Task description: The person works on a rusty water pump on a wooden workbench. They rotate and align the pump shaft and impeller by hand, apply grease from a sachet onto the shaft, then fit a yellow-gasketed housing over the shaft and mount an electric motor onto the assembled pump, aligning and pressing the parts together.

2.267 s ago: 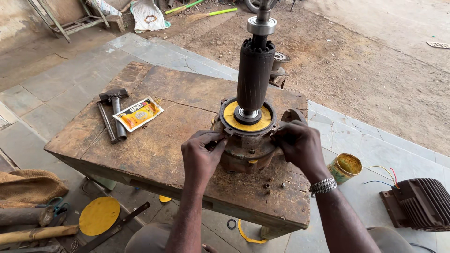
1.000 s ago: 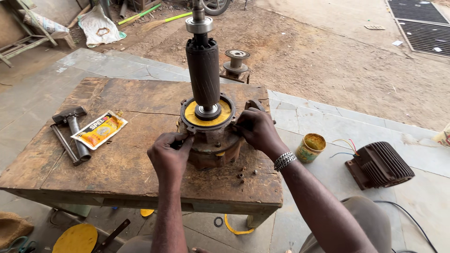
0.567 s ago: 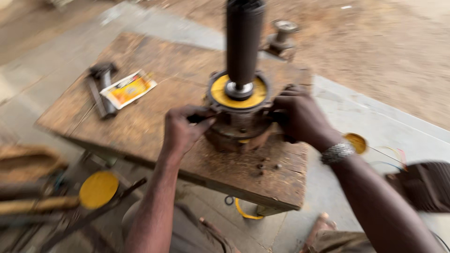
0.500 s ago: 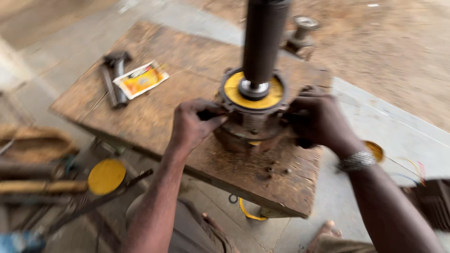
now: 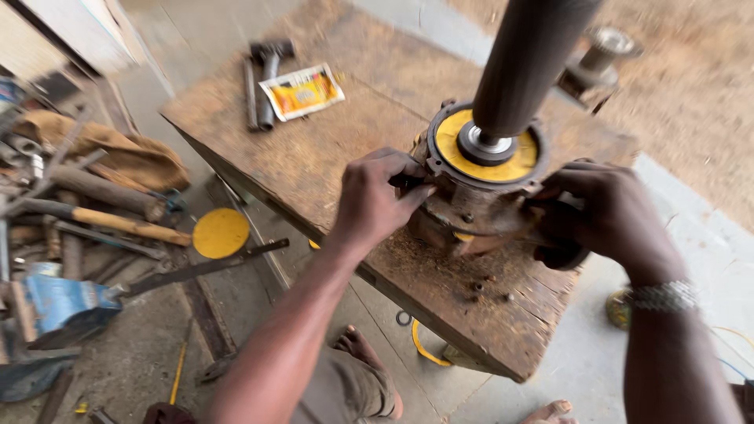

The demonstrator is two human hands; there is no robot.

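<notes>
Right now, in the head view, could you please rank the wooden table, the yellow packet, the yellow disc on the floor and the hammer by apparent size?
1. Wooden table.
2. Yellow packet and hammer: too alike to rank.
3. Yellow disc, slightly smaller, though it lies lower than the tabletop, so unsure.

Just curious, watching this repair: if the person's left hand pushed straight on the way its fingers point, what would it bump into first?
The left hand points right, and its fingertips already seem to touch the round metal housing under the yellow disc, so it would meet that at once. Motion blur hides the exact contact.
</notes>
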